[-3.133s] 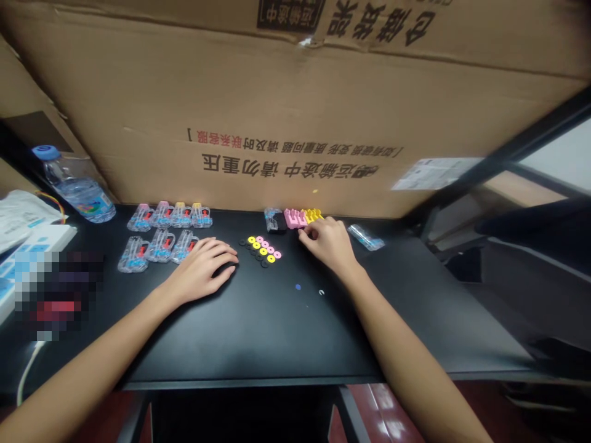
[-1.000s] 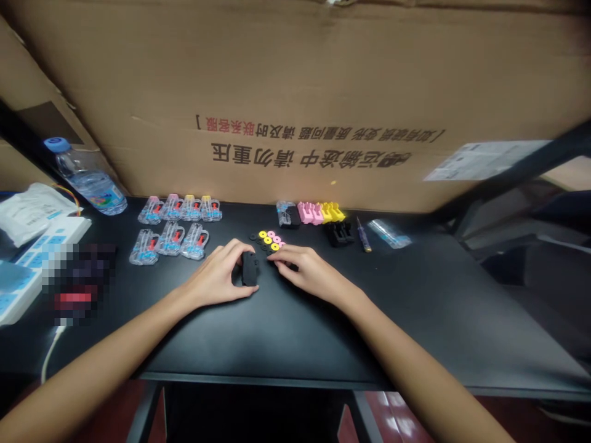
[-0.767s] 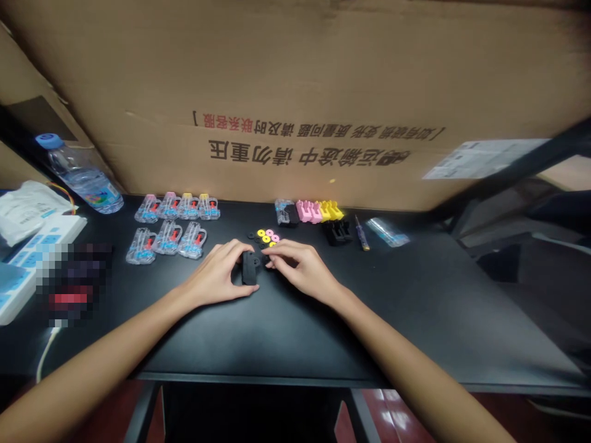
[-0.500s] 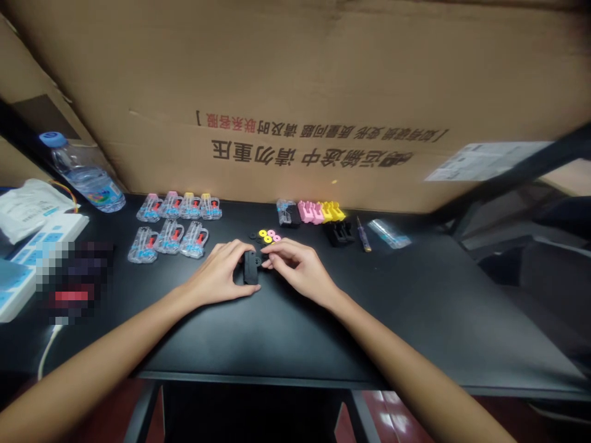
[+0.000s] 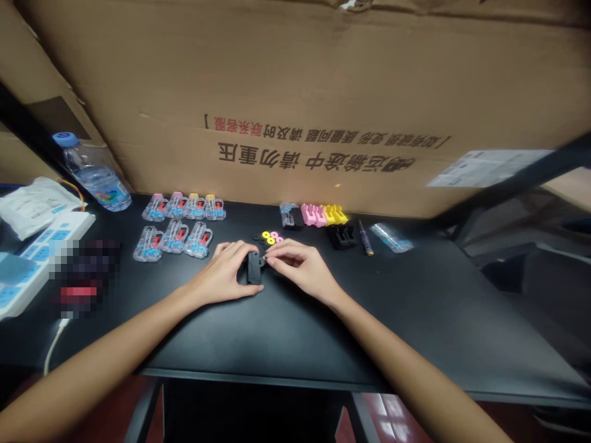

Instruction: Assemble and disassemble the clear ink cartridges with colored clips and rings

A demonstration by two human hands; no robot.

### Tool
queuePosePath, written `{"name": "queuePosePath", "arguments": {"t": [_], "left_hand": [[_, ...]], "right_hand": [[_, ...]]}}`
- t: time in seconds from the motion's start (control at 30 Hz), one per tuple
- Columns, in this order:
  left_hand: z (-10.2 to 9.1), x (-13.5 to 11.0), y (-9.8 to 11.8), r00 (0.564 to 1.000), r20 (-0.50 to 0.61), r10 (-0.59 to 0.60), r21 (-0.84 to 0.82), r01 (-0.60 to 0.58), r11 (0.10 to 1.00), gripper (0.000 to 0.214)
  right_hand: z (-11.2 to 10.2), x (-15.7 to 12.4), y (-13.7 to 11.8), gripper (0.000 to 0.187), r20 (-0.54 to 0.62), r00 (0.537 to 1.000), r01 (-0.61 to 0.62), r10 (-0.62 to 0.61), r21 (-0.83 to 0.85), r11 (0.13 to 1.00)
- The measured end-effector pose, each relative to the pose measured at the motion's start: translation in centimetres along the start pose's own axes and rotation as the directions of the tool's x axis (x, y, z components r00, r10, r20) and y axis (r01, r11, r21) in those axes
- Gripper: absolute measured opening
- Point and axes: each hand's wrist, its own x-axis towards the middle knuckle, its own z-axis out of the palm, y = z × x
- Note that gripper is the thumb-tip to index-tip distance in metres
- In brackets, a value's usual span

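My left hand [image 5: 220,272] is closed around a small black plastic housing [image 5: 253,271], with the thumb at its near end and the fingers at its far end. A round tab sticks out from the housing's right side. Thumb and forefinger of my right hand [image 5: 305,269] are pinched together right at that tab; whatever sits between the fingertips is too small to make out. Just beyond my hands lie several small yellow discs [image 5: 266,235], pink discs [image 5: 274,234] and black discs [image 5: 257,236], partly covered by my right fingers.
Several clear plastic pieces with red parts [image 5: 198,240] lie in two rows at left. Pink clips [image 5: 314,215], yellow clips [image 5: 336,215], black clips [image 5: 341,235], a screwdriver [image 5: 366,240] and a plastic bag [image 5: 391,237] lie right. A bottle [image 5: 99,178] and power strip [image 5: 50,258] stand left.
My right fingertips have closed in on the housing's round tab, which now shows more plainly. The whole view has shifted slightly; the left hand keeps its hold.
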Motion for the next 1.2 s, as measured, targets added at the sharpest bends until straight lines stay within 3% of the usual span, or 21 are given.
{"name": "queuePosePath", "arguments": {"t": [0.2,0.33,0.5,0.73,1.0,1.1,1.2], "left_hand": [[-0.1,0.0,0.0,1.0,0.002,0.01,-0.013,-0.01,1.0,0.059],[-0.1,0.0,0.1,1.0,-0.003,0.014,-0.009,-0.014,1.0,0.059],[0.0,0.0,0.1,1.0,-0.007,0.01,-0.011,-0.01,1.0,0.059],[-0.1,-0.1,0.3,0.998,-0.022,0.06,0.008,-0.06,0.998,0.059],[0.2,-0.2,0.0,0.993,-0.041,0.109,0.039,-0.108,0.993,0.057],[0.1,-0.2,0.0,0.993,-0.033,0.109,0.054,-0.108,0.993,0.058],[-0.2,-0.1,0.1,0.995,-0.031,0.092,0.055,-0.09,0.994,0.066]], "right_hand": [[0.1,0.1,0.9,0.042,-0.002,0.985,-0.172,0.175,0.185,0.968],[0.1,0.1,0.8,0.033,-0.02,0.992,-0.12,0.124,0.139,0.983],[0.2,0.1,0.1,0.022,0.04,0.998,-0.044,0.041,0.082,0.996],[1.4,-0.1,0.2,0.028,0.064,0.99,-0.136,0.129,0.112,0.984],[2.0,-0.1,0.1,0.047,0.049,0.967,-0.253,0.25,0.275,0.927],[1.9,0.0,0.2,0.039,0.065,0.973,-0.231,0.222,0.242,0.942],[1.2,-0.2,0.3,0.023,0.03,0.996,-0.081,0.079,0.111,0.99]]}}
